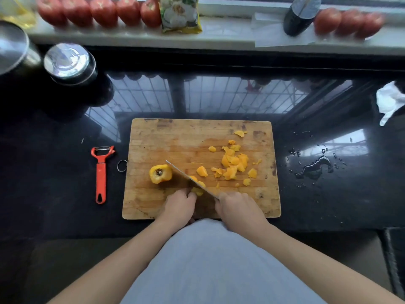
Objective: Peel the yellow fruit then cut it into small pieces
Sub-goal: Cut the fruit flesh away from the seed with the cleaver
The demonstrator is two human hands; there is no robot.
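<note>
A wooden cutting board (153, 200) lies on the black counter. On its left part sits a yellow fruit end piece (160, 174) with a dark stem hollow. Several small yellow cut pieces (233, 164) are scattered over the board's right half. My right hand (237, 207) grips the handle of a cleaver (182, 175), whose blade runs diagonally up-left and stands on a yellow fruit chunk (198, 187). My left hand (179, 206), fingers curled, holds that chunk against the blade.
A red peeler (101, 172) lies left of the board. Two steel lidded pots (70, 62) stand at the back left. Water drops (313, 166) and a white crumpled tissue (389, 102) are on the right. Tomatoes (98, 10), a packet and a dark bottle (300, 15) line the sill.
</note>
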